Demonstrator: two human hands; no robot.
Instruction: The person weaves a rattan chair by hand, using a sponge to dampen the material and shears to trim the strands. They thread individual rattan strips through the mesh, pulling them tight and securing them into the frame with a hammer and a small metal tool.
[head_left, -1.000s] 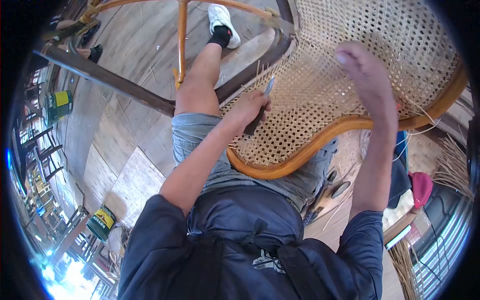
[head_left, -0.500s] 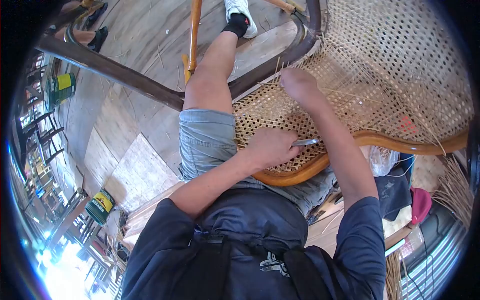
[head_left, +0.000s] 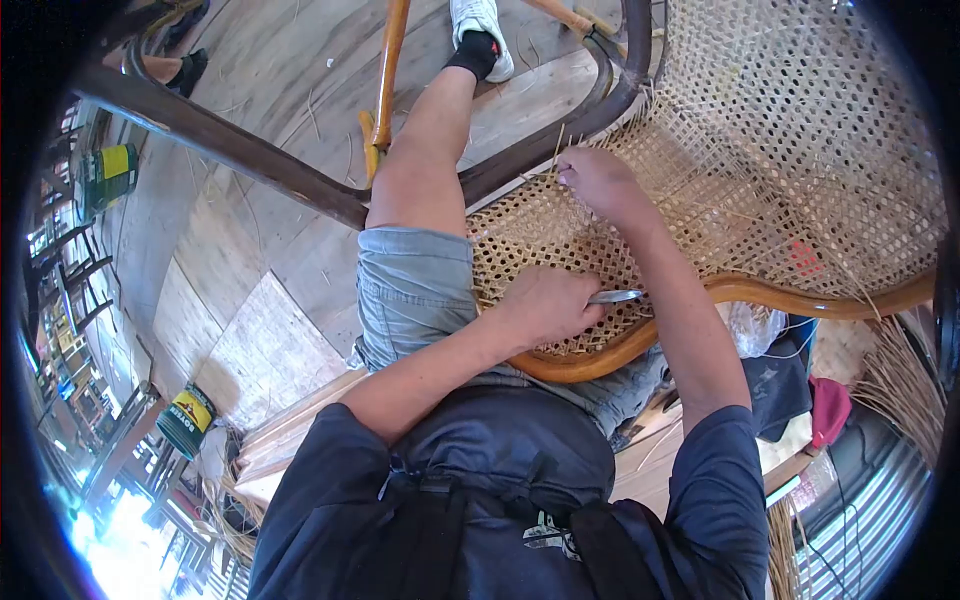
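Observation:
My left hand (head_left: 552,303) is closed around a silvery metal tool with a narrow, blade-like end (head_left: 615,297). It rests over the near part of a woven cane panel (head_left: 530,235), just inside a curved, varnished wooden rim (head_left: 575,369). Farther out, my right hand (head_left: 600,183) is curled into a fist at the panel's far edge, beside a dark frame bar. A thin loose cane strand (head_left: 560,145) sticks up beside that fist. What the right fingers hold, if anything, is hidden under the hand.
A dark brown frame bar (head_left: 220,140) crosses my leg on the left. Two green buckets with yellow labels, one upper (head_left: 106,178) and one lower (head_left: 187,420), stand at left. A bundle of cane strands (head_left: 905,385) and a red cloth (head_left: 829,410) lie at right. Another person's foot (head_left: 187,72) shows top left.
My right hand has shifted slightly down and left, turning a little at the wrist. The left hand and its tool have moved only slightly. The whole view has tilted a bit.

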